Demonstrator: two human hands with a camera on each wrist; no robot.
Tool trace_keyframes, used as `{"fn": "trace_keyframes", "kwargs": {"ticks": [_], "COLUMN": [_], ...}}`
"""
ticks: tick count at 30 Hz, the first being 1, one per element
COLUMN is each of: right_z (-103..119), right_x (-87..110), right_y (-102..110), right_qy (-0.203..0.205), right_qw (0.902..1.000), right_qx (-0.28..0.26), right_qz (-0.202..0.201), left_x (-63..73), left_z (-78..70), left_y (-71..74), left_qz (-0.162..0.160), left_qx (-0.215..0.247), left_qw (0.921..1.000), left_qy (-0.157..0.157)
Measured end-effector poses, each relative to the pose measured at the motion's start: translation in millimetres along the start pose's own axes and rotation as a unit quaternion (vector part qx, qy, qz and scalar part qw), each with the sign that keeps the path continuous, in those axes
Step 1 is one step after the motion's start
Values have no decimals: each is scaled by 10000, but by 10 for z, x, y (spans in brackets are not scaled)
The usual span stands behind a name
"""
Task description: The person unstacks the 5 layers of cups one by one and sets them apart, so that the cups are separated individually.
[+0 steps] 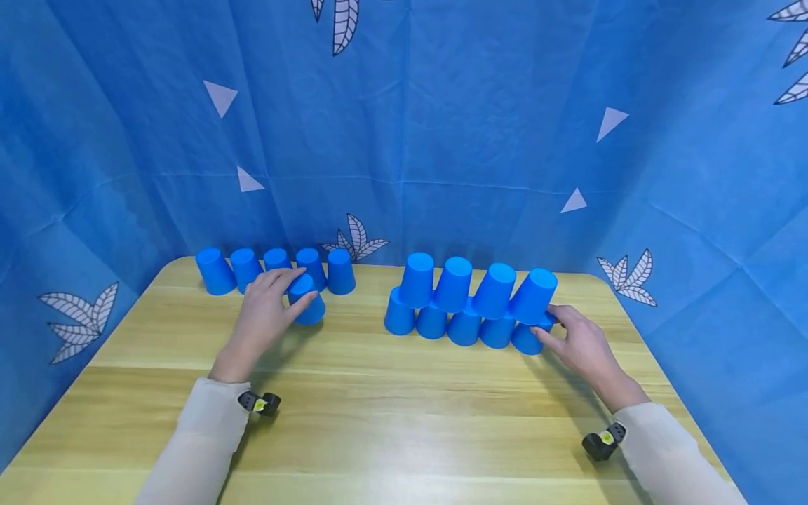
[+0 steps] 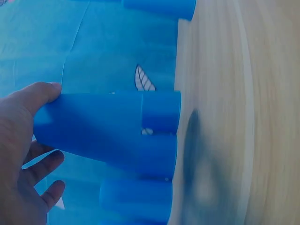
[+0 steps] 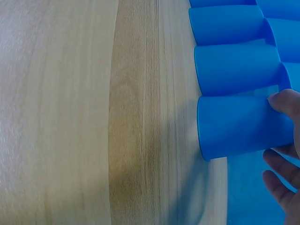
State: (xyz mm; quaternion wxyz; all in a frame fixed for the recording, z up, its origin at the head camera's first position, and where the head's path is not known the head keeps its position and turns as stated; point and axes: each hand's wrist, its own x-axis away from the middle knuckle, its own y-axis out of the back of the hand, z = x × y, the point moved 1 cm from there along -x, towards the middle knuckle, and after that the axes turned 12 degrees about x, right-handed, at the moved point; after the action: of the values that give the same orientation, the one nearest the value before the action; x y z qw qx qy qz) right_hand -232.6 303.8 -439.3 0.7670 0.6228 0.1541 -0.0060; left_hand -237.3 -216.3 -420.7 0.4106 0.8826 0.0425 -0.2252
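Observation:
My left hand (image 1: 266, 308) pinches an upside-down blue cup (image 1: 307, 303) near its narrow end, thumb on one side and fingers on the other. That cup (image 2: 108, 126) hangs or stands just in front of a row of several upside-down blue cups (image 1: 341, 272); whether its rim touches the table I cannot tell. At the right, my right hand (image 1: 586, 347) grips the end cup (image 1: 527, 339) of a lower row, its thumb on the near side close to the top. In the right wrist view, this cup (image 3: 241, 126) has its rim on the table. An upper row of blue cups (image 1: 453, 284) rests on the lower row.
The wooden table (image 1: 379, 421) extends toward me in front of both groups of cups. Behind it hangs a blue cloth (image 1: 480, 126) with leaf and triangle prints. A gap on the table separates the left row from the two-tier stack.

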Motion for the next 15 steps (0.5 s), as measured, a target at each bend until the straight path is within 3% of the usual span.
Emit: {"fn": "trace_keyframes", "kwargs": {"ticks": [7,15], "right_z": [10,12], "right_x": [4,14], "right_y": [-2,0], "right_qy": [-78,-50], "right_qw": [9999,10000], "right_qx": [19,-27], "right_qz": [65,-5], "left_x": [16,42], "left_z": [175,365], "left_y": [144,178], "left_qz": [-131,-173], "left_qx": [-30,-62], "left_qw": [9993,9980], "left_qy": [348,608]}}
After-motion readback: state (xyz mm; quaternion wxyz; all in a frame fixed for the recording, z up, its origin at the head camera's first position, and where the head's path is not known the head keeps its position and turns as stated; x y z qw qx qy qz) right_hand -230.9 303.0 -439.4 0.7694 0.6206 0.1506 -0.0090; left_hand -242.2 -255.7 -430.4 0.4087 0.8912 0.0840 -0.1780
